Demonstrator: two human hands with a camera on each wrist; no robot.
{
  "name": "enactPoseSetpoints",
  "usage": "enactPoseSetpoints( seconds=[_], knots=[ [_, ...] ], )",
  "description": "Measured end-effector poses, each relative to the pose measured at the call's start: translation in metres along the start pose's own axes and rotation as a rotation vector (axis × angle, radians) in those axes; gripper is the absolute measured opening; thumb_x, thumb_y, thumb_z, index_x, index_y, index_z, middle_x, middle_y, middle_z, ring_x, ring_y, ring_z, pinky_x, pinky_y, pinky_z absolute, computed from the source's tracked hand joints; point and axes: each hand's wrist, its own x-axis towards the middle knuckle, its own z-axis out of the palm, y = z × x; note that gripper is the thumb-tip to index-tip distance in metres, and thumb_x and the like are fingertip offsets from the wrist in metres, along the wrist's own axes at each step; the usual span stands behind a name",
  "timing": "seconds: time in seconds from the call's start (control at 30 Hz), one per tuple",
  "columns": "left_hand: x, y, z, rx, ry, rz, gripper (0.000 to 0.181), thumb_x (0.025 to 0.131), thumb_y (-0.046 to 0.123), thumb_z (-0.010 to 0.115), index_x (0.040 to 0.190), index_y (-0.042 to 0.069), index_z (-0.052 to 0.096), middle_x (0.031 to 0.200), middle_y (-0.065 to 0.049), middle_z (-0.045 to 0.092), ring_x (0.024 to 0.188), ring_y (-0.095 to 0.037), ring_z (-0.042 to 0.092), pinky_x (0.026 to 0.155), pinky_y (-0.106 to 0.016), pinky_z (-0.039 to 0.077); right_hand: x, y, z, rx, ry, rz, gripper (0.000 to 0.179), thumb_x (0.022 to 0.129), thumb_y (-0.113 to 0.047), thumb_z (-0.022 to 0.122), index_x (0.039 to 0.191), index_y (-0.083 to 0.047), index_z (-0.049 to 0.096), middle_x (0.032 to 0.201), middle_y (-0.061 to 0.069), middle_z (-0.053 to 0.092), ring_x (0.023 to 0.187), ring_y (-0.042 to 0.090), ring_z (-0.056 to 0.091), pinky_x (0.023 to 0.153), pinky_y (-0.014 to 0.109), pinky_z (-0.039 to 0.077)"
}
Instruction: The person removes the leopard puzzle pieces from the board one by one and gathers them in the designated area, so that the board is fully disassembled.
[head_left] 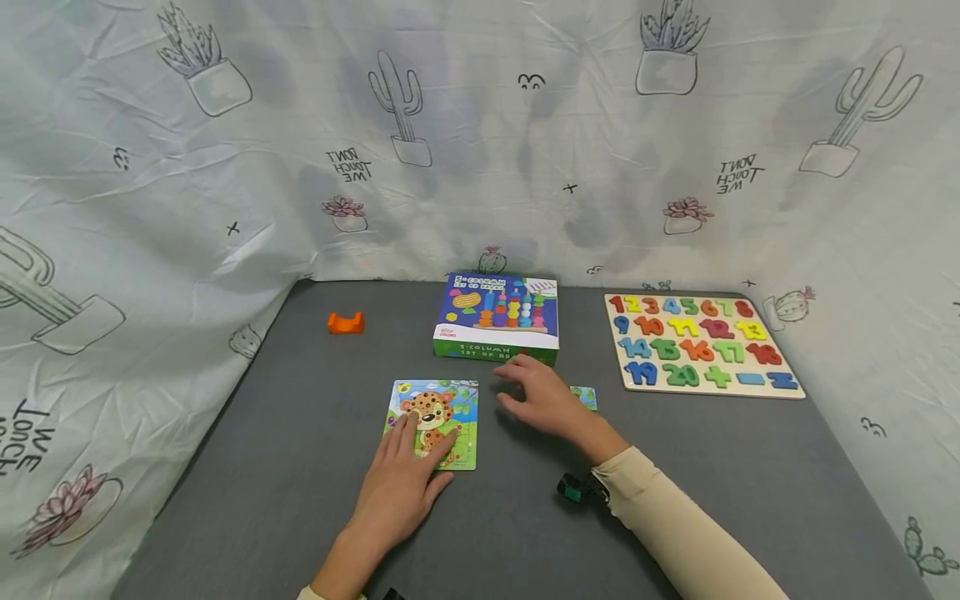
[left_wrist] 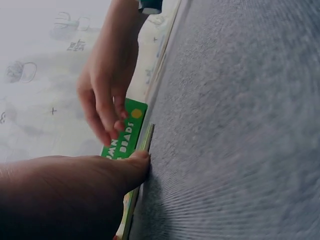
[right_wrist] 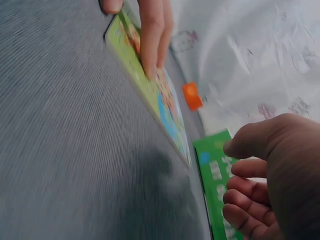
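A square leopard picture puzzle (head_left: 467, 417) lies on the grey tabletop. My left hand (head_left: 397, 492) rests on its lower left part, fingers stretched over the leopard and thumb at the near edge. In the left wrist view the left thumb (left_wrist: 135, 162) lies along the puzzle's side. My right hand (head_left: 543, 396) hovers right of the puzzle, its fingers loosely bent with nothing between them. Beyond that hand stands a blue and green bead-set box (head_left: 495, 317), whose green side (right_wrist: 216, 172) shows in the right wrist view. A small green and blue picture piece (head_left: 585, 397) is partly hidden behind the right hand.
At the right back lies a wooden number board (head_left: 705, 343) with colourful numerals. An orange plastic piece (head_left: 346, 323) sits at the back left. By the right cuff is a dark wrist device (head_left: 573, 487). Cactus-print cloth (head_left: 465, 192) hangs behind the table.
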Motion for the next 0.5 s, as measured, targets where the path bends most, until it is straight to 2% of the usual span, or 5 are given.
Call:
enactPoseSetpoints(
  seconds=[0.27,0.5],
  knots=[
    [0.001,-0.006,-0.002,0.011,0.015,0.008,0.059,0.1,0.049,0.077,0.156,0.034,0.062,0.164,-0.032,0.038,0.153,-0.051,0.036,0.119,-0.068,0.035,0.033,-0.016,0.03,0.069,-0.095,0.013,0.044,0.102,-0.024,0.08,0.139,-0.002,0.071,0.124,0.01,0.068,0.105,0.023,0.067,0.091,0.043,0.059],
    [0.002,-0.005,-0.003,0.007,0.025,0.027,0.059,0.101,0.049,0.076,0.156,0.032,0.062,0.164,-0.032,0.038,0.153,-0.051,0.035,0.119,-0.068,0.034,0.044,-0.023,0.051,0.051,-0.136,0.009,0.042,0.103,-0.027,0.08,0.137,-0.005,0.073,0.122,0.008,0.068,0.106,0.02,0.067,0.092,0.039,0.059]
  ],
)
